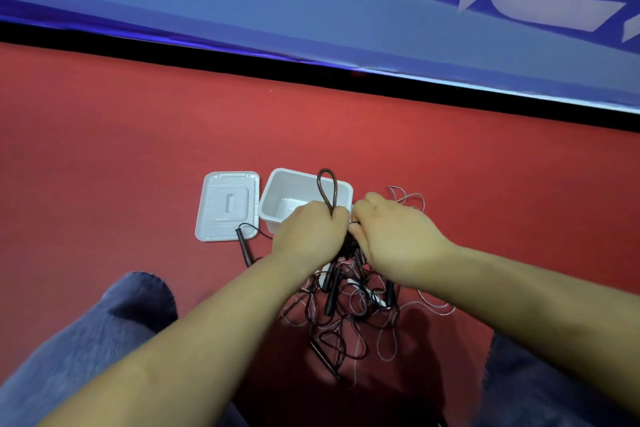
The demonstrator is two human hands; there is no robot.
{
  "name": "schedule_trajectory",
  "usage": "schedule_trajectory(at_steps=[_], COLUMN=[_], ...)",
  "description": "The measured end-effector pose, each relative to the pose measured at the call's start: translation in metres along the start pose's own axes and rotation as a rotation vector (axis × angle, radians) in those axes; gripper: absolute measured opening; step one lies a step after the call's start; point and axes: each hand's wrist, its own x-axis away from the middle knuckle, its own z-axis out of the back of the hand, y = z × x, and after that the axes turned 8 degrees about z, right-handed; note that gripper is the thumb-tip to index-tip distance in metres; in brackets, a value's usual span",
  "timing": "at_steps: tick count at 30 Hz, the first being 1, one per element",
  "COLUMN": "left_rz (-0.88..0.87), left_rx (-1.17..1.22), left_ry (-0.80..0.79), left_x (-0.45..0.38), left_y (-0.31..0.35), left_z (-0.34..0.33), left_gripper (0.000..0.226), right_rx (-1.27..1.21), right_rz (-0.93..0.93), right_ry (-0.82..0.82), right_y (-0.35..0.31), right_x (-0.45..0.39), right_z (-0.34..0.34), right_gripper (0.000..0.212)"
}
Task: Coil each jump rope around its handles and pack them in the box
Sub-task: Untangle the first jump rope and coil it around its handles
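White box (pixel 277 191) and white lid (pixel 227 206) on a red floor (pixel 138 135). Ropes (pixel 346 308) are mostly black, jeans (pixel 104 322) blue. Blue banner (pixel 311 21) has pale lettering.

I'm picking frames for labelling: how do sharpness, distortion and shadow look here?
Head view: the wall edge bows from wide-angle distortion; both hands, left hand and right hand, look slightly soft; a shadow darkens the floor under the rope pile; the white box is evenly lit.

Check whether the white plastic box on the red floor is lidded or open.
Open: the white plastic box shows its bare interior, and its flat white lid lies beside it on the floor.
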Motion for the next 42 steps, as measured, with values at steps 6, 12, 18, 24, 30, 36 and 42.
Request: schedule_trajectory(at_steps=[6,12,18,24,30,36,42], left_rz=[-0.020,-0.089,-0.177,-0.346,-0.399,-0.184,0.053], left_rx=[0.138,0.347,0.395,0.362,0.425,0.421,0.528], left_ry=[-0.131,-0.309,-0.311,-0.310,-0.280,-0.115,0.002], left_x=[-0.009,-0.012,-0.010,-0.006,-0.001,-0.014,-0.009], left_y=[-0.003,-0.006,-0.005,-0.010,-0.012,-0.015,-0.007], left_z=[0.007,0.008,0.005,-0.004,-0.009,-0.007,-0.013], left_gripper=[0.037,0.031,0.029,0.032,0.037,0.050,0.042], right_rx=[-0.077,-0.112,-0.238,-0.196,-0.111,-0.274,-0.974], right_rz=[0.014,0.101,0.215,0.288,0.453,0.133,-0.329], right_ry=[0.127,0.068,-0.012,-0.090,0.200,0.135,0.483], right_y=[-0.001,0.004,0.011,0.012,0.016,0.017,-0.003], right_x=[0.003,0.002,0.007,0.020,0.035,0.015,0.014], right_z=[-0.004,0.009,0.022,0.021,0.017,0.013,-0.034], right_gripper=[0.027,0.030,0.027,0.035,0.018,0.018,0.035])
